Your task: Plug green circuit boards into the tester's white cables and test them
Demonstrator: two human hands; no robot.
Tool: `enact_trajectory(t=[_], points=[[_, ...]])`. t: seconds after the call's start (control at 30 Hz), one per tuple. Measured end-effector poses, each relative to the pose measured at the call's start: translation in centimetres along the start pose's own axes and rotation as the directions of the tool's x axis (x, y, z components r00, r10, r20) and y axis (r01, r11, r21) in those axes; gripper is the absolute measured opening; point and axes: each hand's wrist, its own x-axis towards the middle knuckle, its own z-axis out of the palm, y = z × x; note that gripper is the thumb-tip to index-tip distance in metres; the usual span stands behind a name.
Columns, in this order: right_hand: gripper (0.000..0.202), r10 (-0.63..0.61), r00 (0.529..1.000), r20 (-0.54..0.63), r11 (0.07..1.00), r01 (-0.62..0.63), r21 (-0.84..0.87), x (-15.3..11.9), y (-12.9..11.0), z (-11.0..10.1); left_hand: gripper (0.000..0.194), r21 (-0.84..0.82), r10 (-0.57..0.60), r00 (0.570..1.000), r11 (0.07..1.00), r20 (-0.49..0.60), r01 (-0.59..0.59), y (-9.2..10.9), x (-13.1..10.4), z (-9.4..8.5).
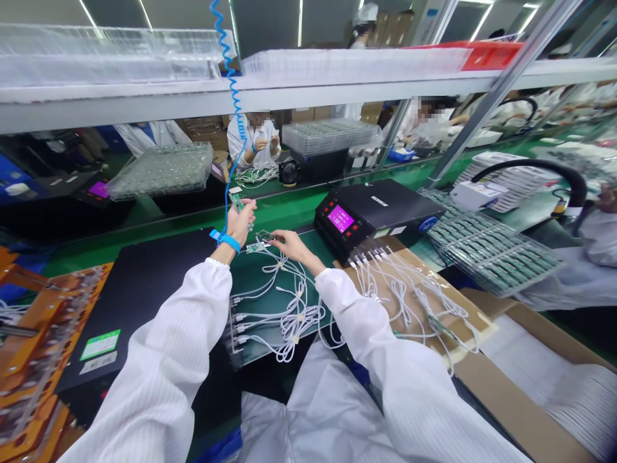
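My left hand [240, 225], with a blue wrist strap [225, 240] round the wrist, is closed on a small green circuit board [238, 204]. To its right, my right hand [290, 245] pinches at the end of a cable or connector, too small to make out clearly. Just left of those fingertips is another small circuit board [256, 247]; whether it is joined to what they pinch I cannot tell. White cables [296, 315] lie bundled below my hands on the green mat, their plugs in a row at the left.
A black tester [380, 206] with a lit purple screen stands right of my hands, white cables plugged into its front. Trays of boards [496, 247] lie further right, beside an open cardboard box [520, 379]. Left are a black case [144, 308] and an orange fixture [53, 347]. Co-workers sit opposite.
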Motion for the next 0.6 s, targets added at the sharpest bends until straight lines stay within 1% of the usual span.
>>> enact_trajectory(t=[0.03,0.07,0.1,0.17,0.23,0.27,0.33,0.4,0.5,0.53,0.6], points=[[0.016,0.012,1.000,0.022,0.995,-0.010,-0.097,0.3,0.0,0.6,0.017,-0.007,-0.017,0.995,1.000,-0.095,0.016,-0.1,0.6,-0.2],[0.017,0.034,0.998,0.053,0.982,-0.024,-0.185,0.6,-0.1,1.3,0.015,0.002,-0.047,0.987,0.999,-0.153,0.048,-0.3,1.1,-0.3],[0.020,0.065,0.994,0.091,0.964,-0.039,-0.264,0.9,-0.1,2.0,0.016,0.018,-0.078,0.980,0.996,-0.182,0.083,-0.5,1.4,-0.5],[0.025,0.141,0.976,0.164,0.916,-0.065,-0.395,1.3,-0.4,3.4,0.018,0.052,-0.122,0.975,0.990,-0.186,0.134,-1.1,1.5,-0.7],[0.028,0.194,0.954,0.227,0.882,-0.069,-0.466,1.4,-0.6,4.2,0.020,0.079,-0.159,0.973,0.982,-0.165,0.174,-1.6,1.2,-0.7],[0.030,0.202,0.946,0.252,0.872,-0.057,-0.486,1.2,-0.8,4.4,0.020,0.094,-0.178,0.972,0.977,-0.157,0.194,-1.9,1.0,-0.8],[0.030,0.204,0.937,0.285,0.854,-0.028,-0.520,0.3,-1.0,3.9,0.021,0.119,-0.211,0.967,0.966,-0.144,0.228,-2.3,0.7,-0.8],[0.027,0.238,0.928,0.286,0.815,-0.031,-0.578,-1.4,-1.2,2.6,0.022,0.139,-0.235,0.962,0.957,-0.138,0.254,-2.7,0.6,-1.0],[0.025,0.385,0.892,0.236,0.701,-0.116,-0.704,-4.6,-1.4,0.4,0.021,0.178,-0.267,0.958,0.943,-0.099,0.282,-3.2,0.6,-1.4],[0.026,0.428,0.875,0.227,0.659,-0.130,-0.741,-5.7,-1.5,-0.2,0.020,0.218,-0.281,0.957,0.932,-0.070,0.290,-3.4,0.6,-1.5],[0.024,0.477,0.847,0.235,0.599,-0.118,-0.792,-7.5,-1.7,-0.7,0.022,0.307,-0.312,0.950,0.902,-0.024,0.304,-3.7,0.4,-1.7]])
